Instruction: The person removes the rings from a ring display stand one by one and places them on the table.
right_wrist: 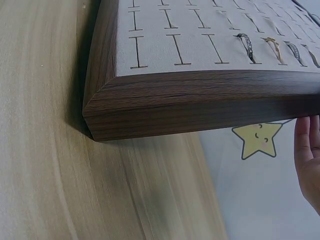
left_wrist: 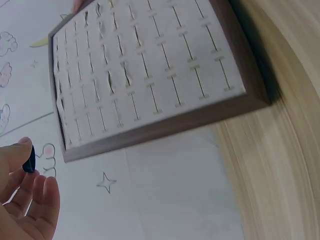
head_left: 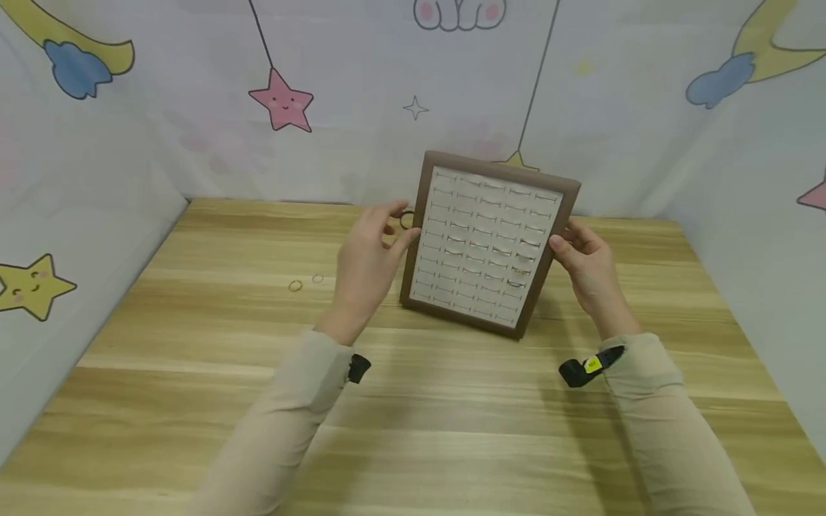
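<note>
A brown-framed ring display board stands tilted on the table, its pale slotted face toward me. My right hand grips its right edge, thumb at the front and fingers behind. In the right wrist view some fingers show at the wooden frame. Beside the left edge, my left hand holds a dark ring between thumb and fingers. Several rings sit in the slots, among them a gold ring and a silver patterned ring.
A gold ring and a thinner silver ring lie on the wooden table, left of my left hand. A pale cloth backdrop with stars and moons hangs behind and along both sides.
</note>
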Demonstrator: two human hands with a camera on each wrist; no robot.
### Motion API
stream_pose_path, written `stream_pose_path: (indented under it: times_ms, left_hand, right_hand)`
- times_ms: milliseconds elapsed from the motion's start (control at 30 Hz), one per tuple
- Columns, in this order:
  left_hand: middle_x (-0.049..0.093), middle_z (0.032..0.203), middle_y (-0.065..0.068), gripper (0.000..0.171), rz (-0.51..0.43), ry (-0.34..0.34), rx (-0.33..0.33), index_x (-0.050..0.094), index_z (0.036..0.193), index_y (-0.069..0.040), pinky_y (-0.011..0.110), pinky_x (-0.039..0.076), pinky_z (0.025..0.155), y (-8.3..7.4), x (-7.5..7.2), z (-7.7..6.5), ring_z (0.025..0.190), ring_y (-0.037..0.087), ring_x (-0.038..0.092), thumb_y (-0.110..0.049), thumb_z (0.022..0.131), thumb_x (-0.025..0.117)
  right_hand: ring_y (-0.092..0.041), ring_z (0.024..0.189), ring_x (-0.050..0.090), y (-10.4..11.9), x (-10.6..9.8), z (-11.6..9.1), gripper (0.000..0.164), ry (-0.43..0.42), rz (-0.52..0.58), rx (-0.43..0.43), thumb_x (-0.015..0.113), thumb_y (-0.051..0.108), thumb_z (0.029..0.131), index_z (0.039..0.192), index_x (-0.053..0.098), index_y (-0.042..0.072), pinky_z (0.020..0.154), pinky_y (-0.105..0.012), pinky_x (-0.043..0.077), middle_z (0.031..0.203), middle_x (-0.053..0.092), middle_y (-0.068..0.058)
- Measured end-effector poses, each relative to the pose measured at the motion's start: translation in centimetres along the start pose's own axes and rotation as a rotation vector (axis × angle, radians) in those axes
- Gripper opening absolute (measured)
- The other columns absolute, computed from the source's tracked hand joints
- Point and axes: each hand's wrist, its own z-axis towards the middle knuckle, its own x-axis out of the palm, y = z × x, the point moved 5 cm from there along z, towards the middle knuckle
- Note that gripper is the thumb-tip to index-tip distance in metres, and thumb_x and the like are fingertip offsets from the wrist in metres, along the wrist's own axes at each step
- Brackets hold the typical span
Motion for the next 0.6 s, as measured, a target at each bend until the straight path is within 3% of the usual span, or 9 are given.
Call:
stream_pose_path:
  times_ms: [333, 600]
  left_hand:
    - [0.06, 0.121, 0.014, 0.034, 0.118, -0.04, -0.163, 0.061, 0.123, -0.005, 0.042, 0.052, 0.069, 7.8, -4.0, -1.8, 0.099, 0.032, 0.061, -0.019, 0.091, 0.064]
    - [0.059, 0.127, 0.017, 0.034, 0.215, 0.044, -0.27, 0.058, 0.125, -0.002, 0.048, 0.05, 0.076, 12.6, -5.3, -3.1, 0.106, 0.035, 0.057, -0.014, 0.093, 0.061]
  right_hand:
    - [-0.004, 0.087, 0.06, -0.1, 0.3, 0.0, 0.027, -0.005, -0.017, 0.007, 0.065, 0.005, 0.088, 0.106, 0.07, 0.024, 0.078, -0.015, 0.053, 0.094, 0.067, 0.008]
    - [-0.004, 0.085, 0.06, -0.2, 0.2, 0.0, 0.027, -0.02, -0.018, 0.015, 0.065, 0.004, 0.088, 0.104, 0.07, 0.024, 0.078, -0.015, 0.053, 0.092, 0.067, 0.008]
